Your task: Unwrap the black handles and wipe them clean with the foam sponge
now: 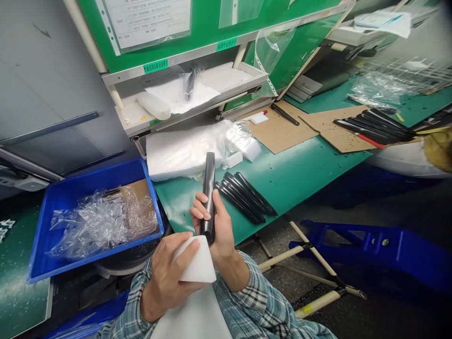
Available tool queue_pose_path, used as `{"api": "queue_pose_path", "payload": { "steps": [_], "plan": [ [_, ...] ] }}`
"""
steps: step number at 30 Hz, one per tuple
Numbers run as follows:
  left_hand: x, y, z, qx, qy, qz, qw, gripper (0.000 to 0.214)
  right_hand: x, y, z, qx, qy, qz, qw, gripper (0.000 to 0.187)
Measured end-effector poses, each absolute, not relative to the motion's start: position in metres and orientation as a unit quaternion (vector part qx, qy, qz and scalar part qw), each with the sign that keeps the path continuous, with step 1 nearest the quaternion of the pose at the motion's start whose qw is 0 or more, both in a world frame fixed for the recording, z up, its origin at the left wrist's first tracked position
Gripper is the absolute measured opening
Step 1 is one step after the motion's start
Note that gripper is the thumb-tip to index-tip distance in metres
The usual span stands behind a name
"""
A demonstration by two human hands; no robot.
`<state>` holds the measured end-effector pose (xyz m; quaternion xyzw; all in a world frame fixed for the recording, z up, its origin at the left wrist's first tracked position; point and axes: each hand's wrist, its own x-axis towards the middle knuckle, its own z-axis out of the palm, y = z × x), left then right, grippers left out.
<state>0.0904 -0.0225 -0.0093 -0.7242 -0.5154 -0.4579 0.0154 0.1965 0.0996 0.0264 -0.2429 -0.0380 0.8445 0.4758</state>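
My left hand [169,266] is closed around a white foam-like block [199,263] with flat sides. Just beyond it, my right hand [219,221] grips a long, glossy black handle-shaped piece [209,183], held upright with its far end pointing away from me. The lower end of that piece is close to the block's top edge; whether they touch I cannot tell. Several similar black pieces [247,195] lie side by side on the green table [293,169], to the right of my right hand.
At left stands a blue bin [38,240] with crumpled clear plastic and cardboard. Behind my hands lie white wrapped sheets [183,150] and a small white block [233,160]. More black pieces [374,125] rest on cardboard [339,136] at right, beside a person's sleeve [406,157].
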Motion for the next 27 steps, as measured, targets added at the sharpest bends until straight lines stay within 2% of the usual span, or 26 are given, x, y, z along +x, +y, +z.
{"api": "queue_pose_path", "payload": {
  "steps": [4,8,12,14,18,21,24,27],
  "plan": [
    [0.096,-0.018,-0.01,-0.73,-0.532,-0.428,0.019,0.043,0.193,0.096,0.03,-0.282,-0.091,0.777,0.556,0.047],
    [0.102,-0.018,-0.014,-0.7,-0.538,-0.465,-0.061,0.045,0.19,0.091,0.035,-0.307,-0.168,0.687,0.637,0.038],
    [0.105,-0.022,-0.019,-0.663,-0.51,-0.516,-0.186,0.048,0.19,0.093,0.038,-0.302,-0.207,0.655,0.661,0.036],
    [0.103,-0.026,-0.022,-0.649,-0.488,-0.545,-0.21,0.051,0.193,0.097,0.037,-0.295,-0.201,0.666,0.655,0.039],
    [0.094,-0.03,-0.027,-0.649,-0.499,-0.551,-0.161,0.054,0.199,0.105,0.032,-0.261,-0.12,0.747,0.6,0.041],
    [0.09,-0.029,-0.025,-0.656,-0.524,-0.527,-0.13,0.056,0.201,0.109,0.026,-0.253,-0.069,0.791,0.553,0.035],
    [0.091,-0.027,-0.019,-0.679,-0.529,-0.502,-0.089,0.055,0.201,0.111,0.022,-0.256,-0.035,0.798,0.544,0.03],
    [0.095,-0.022,-0.012,-0.71,-0.524,-0.47,-0.029,0.058,0.2,0.107,0.022,-0.258,-0.036,0.804,0.535,0.033]
  ]
}}
